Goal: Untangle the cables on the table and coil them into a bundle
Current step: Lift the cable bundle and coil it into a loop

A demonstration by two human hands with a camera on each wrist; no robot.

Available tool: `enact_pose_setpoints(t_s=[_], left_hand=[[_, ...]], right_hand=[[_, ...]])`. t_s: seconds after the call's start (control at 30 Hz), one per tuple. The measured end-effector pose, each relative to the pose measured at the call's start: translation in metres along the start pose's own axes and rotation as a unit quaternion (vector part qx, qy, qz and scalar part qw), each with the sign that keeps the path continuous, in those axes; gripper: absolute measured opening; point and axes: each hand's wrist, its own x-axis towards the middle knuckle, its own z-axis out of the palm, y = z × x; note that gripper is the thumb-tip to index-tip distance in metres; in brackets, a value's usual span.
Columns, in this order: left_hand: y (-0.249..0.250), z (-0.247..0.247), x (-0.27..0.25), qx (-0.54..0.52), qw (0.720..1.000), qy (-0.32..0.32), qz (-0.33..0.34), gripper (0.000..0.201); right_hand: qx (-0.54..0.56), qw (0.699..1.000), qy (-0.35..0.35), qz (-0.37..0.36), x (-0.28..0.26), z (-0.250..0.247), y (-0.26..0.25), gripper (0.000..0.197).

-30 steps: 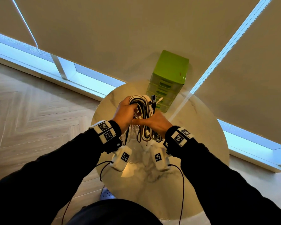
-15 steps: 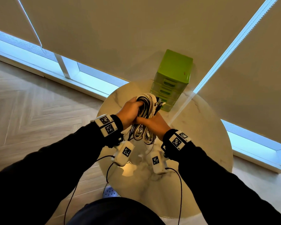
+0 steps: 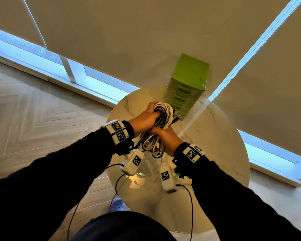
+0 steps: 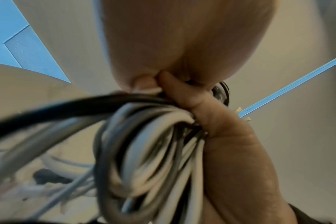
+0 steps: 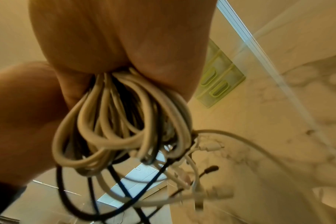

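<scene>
Up above the round marble counter (image 3: 215, 153), in the head view, two hands hold one cable bundle (image 3: 161, 122). The left hand (image 3: 144, 120) grips the top of the bundle, with its fingers curled round the white and dark loops. The right hand (image 3: 165, 138) grips the bundle lower down, just beside the left hand and touching it. The bottom loops hang down between the two wrists. Some plug ends (image 3: 176, 117) stick out at the top right of the bundle. A thin white cable (image 3: 151, 173) trails on the counter under the hands. A green drawer box (image 3: 186, 87) stands at the far edge of the counter, near the bundle. Both arms wear black sleeves (image 3: 68, 171) and wrist bands with black and white square marks.

Next, the left wrist view shows the cable bundle (image 4: 148, 148) very close. The left hand (image 4: 182, 45) fills the top, and its fingers (image 4: 178, 89) wrap round the cables. The right hand (image 4: 236, 151) comes up from below and presses against the same loops.

Last, the right wrist view shows the right hand (image 5: 121, 34) squeezing the cable bundle (image 5: 125, 124), with white and black loops hanging below it. A white plug (image 5: 209, 146) dangles at the side. The left hand (image 5: 23, 109) sits on the left. The green drawer box (image 5: 219, 81) and the counter (image 5: 278, 121) are behind.
</scene>
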Motion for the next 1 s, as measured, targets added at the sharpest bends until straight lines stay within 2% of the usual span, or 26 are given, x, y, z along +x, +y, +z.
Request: enact_pose_setpoints(t_s=[0.07,0.17,0.23,0.3,0.37,0.4,0.5,0.6,0.67,0.73,0.8,0.83,0.93,1.0], left_hand=[[-0.005,-0.001,0.002,-0.005,1.000,-0.001,-0.001,0.044],[-0.008,-0.008,0.002,-0.013,1.000,-0.018,0.012,0.040],[-0.014,-0.012,0.001,-0.013,0.999,-0.042,0.020,0.041],[-0.026,-0.017,0.002,0.019,0.999,-0.024,0.022,0.046],[-0.035,-0.022,-0.004,0.039,0.999,0.004,0.007,0.032],[-0.038,-0.024,-0.010,0.027,0.999,-0.016,-0.011,0.033],[-0.046,-0.018,-0.031,-0.045,0.985,-0.124,-0.111,0.065],[-0.065,-0.008,-0.038,-0.067,0.975,-0.134,-0.164,0.089],[-0.080,-0.008,-0.038,-0.073,0.977,-0.119,-0.160,0.094],[-0.095,-0.015,-0.043,-0.037,0.990,-0.072,-0.116,0.075],[-0.120,-0.029,-0.047,0.066,0.996,-0.013,-0.060,0.047],[-0.134,-0.036,-0.048,0.098,0.994,-0.012,-0.048,0.038],[-0.172,-0.050,-0.056,0.117,0.984,-0.118,-0.064,0.025],[-0.189,-0.063,-0.062,0.104,0.983,-0.121,-0.086,0.031]], right_hand=[[-0.010,1.000,-0.002,0.021,0.000,-0.001,-0.001,0.009],[-0.050,0.999,0.006,0.013,0.004,-0.007,-0.003,0.008],[-0.047,0.998,0.036,-0.007,0.008,-0.012,-0.008,0.006],[-0.044,0.996,0.073,-0.028,0.013,-0.019,-0.010,0.003],[-0.050,0.993,0.099,-0.034,0.017,-0.025,-0.008,0.004],[-0.052,0.992,0.109,-0.034,0.017,-0.026,-0.007,0.007],[-0.079,0.987,0.129,-0.045,0.019,-0.025,-0.004,0.015],[-0.077,0.986,0.141,-0.048,0.023,-0.018,0.000,0.012],[-0.047,0.989,0.133,-0.038,0.026,-0.013,0.000,0.009],[-0.010,0.992,0.128,-0.021,0.027,-0.008,-0.002,0.006],[0.019,0.992,0.121,-0.006,0.030,0.001,-0.006,0.005],[0.023,0.993,0.116,-0.004,0.032,0.006,-0.007,0.004],[0.022,0.996,0.089,-0.011,0.038,0.025,-0.006,0.003],[0.015,0.997,0.072,-0.012,0.043,0.038,-0.006,0.005]])
